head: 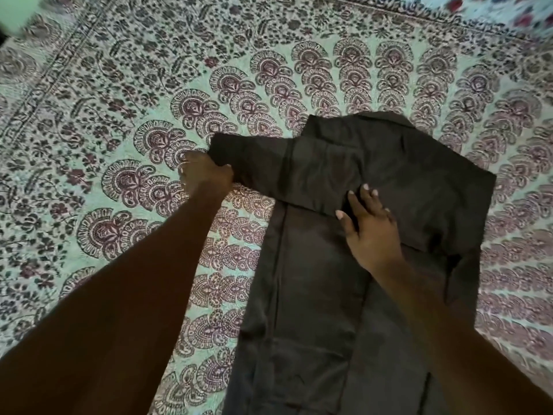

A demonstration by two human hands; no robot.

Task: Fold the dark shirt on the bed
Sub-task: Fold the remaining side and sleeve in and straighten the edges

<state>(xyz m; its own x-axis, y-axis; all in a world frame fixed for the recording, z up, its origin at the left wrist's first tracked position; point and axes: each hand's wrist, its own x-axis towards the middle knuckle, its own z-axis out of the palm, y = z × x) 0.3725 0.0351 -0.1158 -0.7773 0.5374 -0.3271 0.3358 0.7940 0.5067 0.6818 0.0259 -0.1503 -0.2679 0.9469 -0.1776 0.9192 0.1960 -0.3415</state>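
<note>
The dark shirt (374, 181) lies flat on the bed, collar end away from me, its long body running down toward the bottom edge of the view. One sleeve sticks out to the left. My left hand (205, 175) is closed on the cuff end of that sleeve. My right hand (369, 226) rests flat on the middle of the shirt, fingers spread, pressing the cloth down. The right side of the shirt is folded inward over the body.
The bed is covered with a pale green sheet (119, 115) printed with dark floral and paisley patterns. A light blue floral cloth (508, 10) lies at the far right corner. Bare sheet surrounds the shirt on the left and right.
</note>
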